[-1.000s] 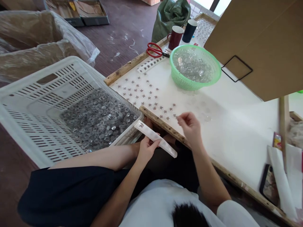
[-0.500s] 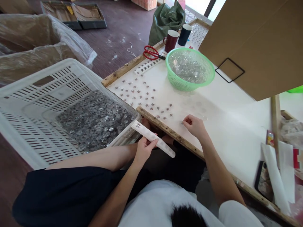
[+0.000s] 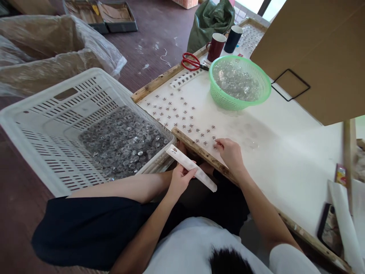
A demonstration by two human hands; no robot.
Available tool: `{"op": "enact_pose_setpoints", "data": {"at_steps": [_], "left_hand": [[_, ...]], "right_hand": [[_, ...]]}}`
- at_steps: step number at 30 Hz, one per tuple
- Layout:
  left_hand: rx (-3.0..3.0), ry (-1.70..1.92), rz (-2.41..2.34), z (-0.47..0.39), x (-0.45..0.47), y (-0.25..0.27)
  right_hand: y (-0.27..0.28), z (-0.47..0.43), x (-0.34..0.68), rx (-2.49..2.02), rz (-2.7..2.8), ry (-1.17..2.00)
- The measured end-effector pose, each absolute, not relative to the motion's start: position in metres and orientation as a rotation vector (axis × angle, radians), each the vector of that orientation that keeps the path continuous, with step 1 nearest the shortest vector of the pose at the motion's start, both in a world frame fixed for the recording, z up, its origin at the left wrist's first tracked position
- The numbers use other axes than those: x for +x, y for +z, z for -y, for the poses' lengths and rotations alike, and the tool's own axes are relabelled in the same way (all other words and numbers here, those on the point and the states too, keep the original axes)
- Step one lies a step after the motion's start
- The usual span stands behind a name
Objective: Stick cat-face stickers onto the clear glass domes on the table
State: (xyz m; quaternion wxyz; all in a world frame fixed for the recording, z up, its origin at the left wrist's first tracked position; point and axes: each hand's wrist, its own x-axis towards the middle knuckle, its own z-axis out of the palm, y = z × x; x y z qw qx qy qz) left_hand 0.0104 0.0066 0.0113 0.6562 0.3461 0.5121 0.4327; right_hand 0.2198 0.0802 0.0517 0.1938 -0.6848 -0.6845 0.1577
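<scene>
My left hand (image 3: 181, 180) is closed on a narrow white paper strip (image 3: 196, 171), held over my lap at the table's edge. One small dark-printed sticker (image 3: 173, 151) shows near the strip's far end. At the near side of the white table (image 3: 273, 167), my right hand (image 3: 230, 154) has its fingertips pinched together low on the surface. A small dark-printed piece (image 3: 215, 147) shows at those fingertips; whether they grip it or press it down is hard to tell. Left of that hand, several similar small printed pieces (image 3: 191, 126) lie spread in loose rows.
A green basket (image 3: 225, 102) of clear pieces stands on the table, with red-handled scissors (image 3: 191, 62) and two mugs (image 3: 216, 47) behind. Left sits a white crate (image 3: 42, 152) of clear discs. A cardboard box (image 3: 310, 57) is at right, a phone (image 3: 330, 230) near the front edge.
My right hand has moved left across the table, closer to the printed pieces, with its fingers still pinched. My left hand keeps the strip in nearly the same hold. The whole view has shifted slightly.
</scene>
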Motion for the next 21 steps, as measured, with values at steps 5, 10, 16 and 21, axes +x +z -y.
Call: {"op": "enact_pose_setpoints", "data": {"at_steps": [5, 10, 16, 21], "left_hand": [[0.818, 0.958, -1.116, -0.004, 0.013, 0.007], [0.95, 0.956, -1.018, -0.001, 0.014, 0.0], [1.053, 0.952, -1.061, 0.002, 0.012, -0.009], [1.043, 0.948, -1.044, 0.001, 0.012, -0.007]], "right_hand": [[0.072, -0.062, 0.196, -1.771, 1.752, 0.47], [0.085, -0.051, 0.138, -1.418, 1.723, 0.902], [0.071, -0.046, 0.116, -1.422, 1.616, 0.904], [0.073, -0.039, 0.114, -1.431, 1.575, 0.893]]}}
